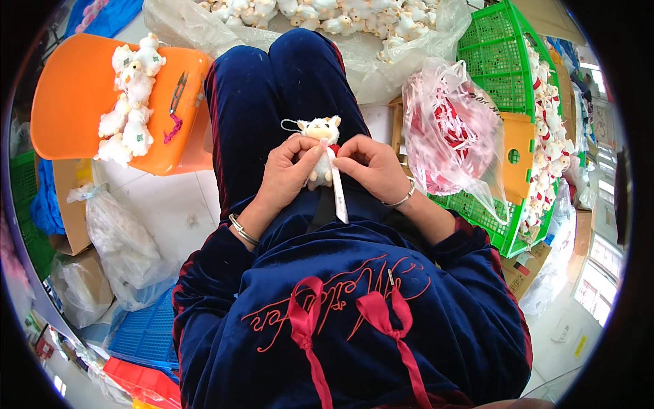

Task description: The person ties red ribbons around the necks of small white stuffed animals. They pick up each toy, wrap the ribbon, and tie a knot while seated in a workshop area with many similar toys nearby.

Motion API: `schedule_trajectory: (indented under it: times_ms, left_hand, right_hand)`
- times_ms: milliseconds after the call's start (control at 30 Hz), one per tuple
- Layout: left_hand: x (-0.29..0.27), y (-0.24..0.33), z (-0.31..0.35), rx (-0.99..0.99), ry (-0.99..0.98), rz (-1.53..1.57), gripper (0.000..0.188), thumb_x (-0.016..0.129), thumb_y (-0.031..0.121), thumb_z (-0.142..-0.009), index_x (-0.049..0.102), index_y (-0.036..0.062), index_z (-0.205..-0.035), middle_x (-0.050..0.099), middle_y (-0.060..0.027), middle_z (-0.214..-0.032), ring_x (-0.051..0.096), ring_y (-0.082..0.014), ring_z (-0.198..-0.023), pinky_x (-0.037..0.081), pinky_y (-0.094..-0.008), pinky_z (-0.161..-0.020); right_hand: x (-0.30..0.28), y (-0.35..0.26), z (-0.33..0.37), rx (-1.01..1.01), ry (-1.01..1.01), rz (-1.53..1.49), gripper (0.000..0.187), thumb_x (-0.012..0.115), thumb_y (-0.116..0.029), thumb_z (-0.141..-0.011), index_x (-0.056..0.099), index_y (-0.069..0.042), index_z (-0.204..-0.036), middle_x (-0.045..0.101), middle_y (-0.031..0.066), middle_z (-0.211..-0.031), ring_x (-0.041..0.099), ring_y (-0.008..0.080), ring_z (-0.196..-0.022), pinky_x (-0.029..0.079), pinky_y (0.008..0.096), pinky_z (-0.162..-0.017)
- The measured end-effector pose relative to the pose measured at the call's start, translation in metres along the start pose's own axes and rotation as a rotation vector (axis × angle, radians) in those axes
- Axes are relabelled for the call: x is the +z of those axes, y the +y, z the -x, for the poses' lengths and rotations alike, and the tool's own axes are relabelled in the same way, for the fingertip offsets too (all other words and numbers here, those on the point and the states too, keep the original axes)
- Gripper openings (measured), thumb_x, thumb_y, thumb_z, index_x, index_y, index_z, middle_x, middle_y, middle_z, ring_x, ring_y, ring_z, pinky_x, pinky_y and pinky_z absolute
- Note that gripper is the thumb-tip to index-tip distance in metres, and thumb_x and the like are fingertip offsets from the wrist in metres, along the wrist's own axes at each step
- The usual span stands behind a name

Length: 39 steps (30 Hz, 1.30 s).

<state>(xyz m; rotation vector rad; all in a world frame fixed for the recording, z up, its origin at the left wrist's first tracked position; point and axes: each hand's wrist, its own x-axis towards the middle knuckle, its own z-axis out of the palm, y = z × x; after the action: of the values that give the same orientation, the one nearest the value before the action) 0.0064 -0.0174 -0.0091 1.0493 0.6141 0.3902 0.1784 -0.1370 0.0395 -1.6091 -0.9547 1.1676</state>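
A small white plush animal (319, 131) with a pale yellow muzzle and a grey hanging loop is upright over my lap. My left hand (291, 167) is closed at its neck and chest, thumb and fingers pinched together. From the other side my right hand (371, 165) pinches a white ribbon (338, 194) with dark print, whose free end hangs down toward my waist. Something red shows at the plush's neck between the two hands. Exactly where the ribbon meets the toy is hidden by my fingers.
An orange chair (68, 102) at left bears several plush animals (135, 88) and thread snips (178, 92). At right, a clear bag (453, 129) of red and white ribbons rests by a green crate (497, 75) with more plush. Plush fills a plastic sheet (371, 68) ahead.
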Motion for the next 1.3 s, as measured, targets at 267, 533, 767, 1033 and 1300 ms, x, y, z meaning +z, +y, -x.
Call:
schedule_trajectory:
  times_ms: [267,533,767,1033,1300]
  left_hand:
    - [0.005,0.018,0.002,-0.072,-0.001,-0.019,0.016,0.068,0.017,-0.1,0.072,0.0011,-0.099,0.061,0.0026,-0.086,0.056,-0.0025,-0.068,0.043,-0.018,-0.057]
    - [0.002,0.015,0.0,-0.03,-0.017,-0.04,0.018,0.07,0.02,-0.099,0.073,0.002,-0.099,0.06,0.0037,-0.085,0.055,-0.002,-0.071,0.043,-0.0187,-0.06]
    - [0.002,0.018,0.0,-0.079,-0.029,-0.015,0.018,0.07,0.021,-0.1,0.072,0.0032,-0.101,0.061,0.0045,-0.079,0.053,-0.0014,-0.066,0.042,-0.0178,-0.057]
    - [0.001,0.009,-0.002,0.0,-0.03,-0.019,0.018,0.069,0.021,-0.1,0.072,0.003,-0.101,0.061,0.0033,-0.079,0.056,-0.0021,-0.064,0.043,-0.0183,-0.053]
    - [0.004,0.023,0.0,-0.068,-0.036,-0.029,0.019,0.07,0.02,-0.099,0.073,0.0016,-0.1,0.059,0.0029,-0.084,0.057,-0.0032,-0.066,0.044,-0.0185,-0.054]
  right_hand:
    - [0.002,-0.013,-0.006,0.103,-0.037,-0.099,0.024,0.073,-0.003,-0.093,0.06,-0.001,-0.114,0.066,0.0004,-0.088,0.061,0.0044,-0.08,0.052,0.0215,-0.073]
    - [-0.016,-0.01,-0.021,0.005,-0.161,0.038,0.019,0.073,-0.004,-0.091,0.072,-0.001,-0.109,0.068,0.0007,-0.087,0.061,0.0063,-0.079,0.05,0.0243,-0.072]
    - [-0.02,-0.019,-0.033,-0.309,-0.101,0.437,0.012,0.075,-0.009,-0.09,0.071,-0.001,-0.097,0.071,0.0061,-0.085,0.065,0.0132,-0.076,0.051,0.0273,-0.071]
    - [-0.013,-0.023,-0.023,0.036,-0.17,-0.019,0.011,0.073,-0.007,-0.094,0.072,0.0,-0.102,0.07,-0.0019,-0.092,0.06,0.0043,-0.082,0.049,0.023,-0.071]
    - [-0.013,-0.02,-0.031,-0.254,0.002,0.4,0.011,0.07,-0.01,-0.092,0.069,-0.001,-0.098,0.071,0.0117,-0.085,0.067,0.022,-0.073,0.051,0.0316,-0.066]
